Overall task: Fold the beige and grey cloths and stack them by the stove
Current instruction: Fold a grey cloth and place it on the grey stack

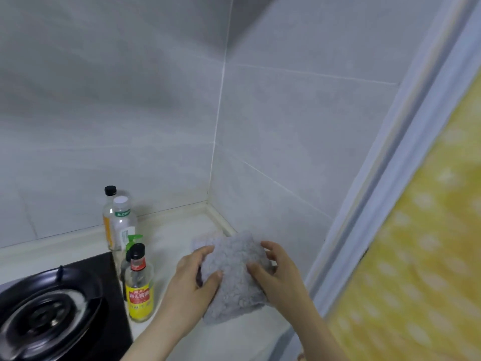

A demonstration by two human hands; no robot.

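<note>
The person's two forearms are entering from the bottom edge. The left hand (196, 276) is lying against the left side of the grey cloth (234, 277), thumb on top and fingers curled loosely on its edge; the right hand (278, 272) is doing the same on the right side, thumb pressing the top. The grey cloth is sitting folded into a thick pad on the pale counter (177, 230), in the corner by the tiled wall (273, 139). A paler edge is showing beneath its far corner; whether this is the beige cloth cannot be told. Left of the cloth, bottles (139, 285) are standing in a row beside the black stove (52, 308). A yellow patterned panel (421, 256) is filling the right side.
</note>
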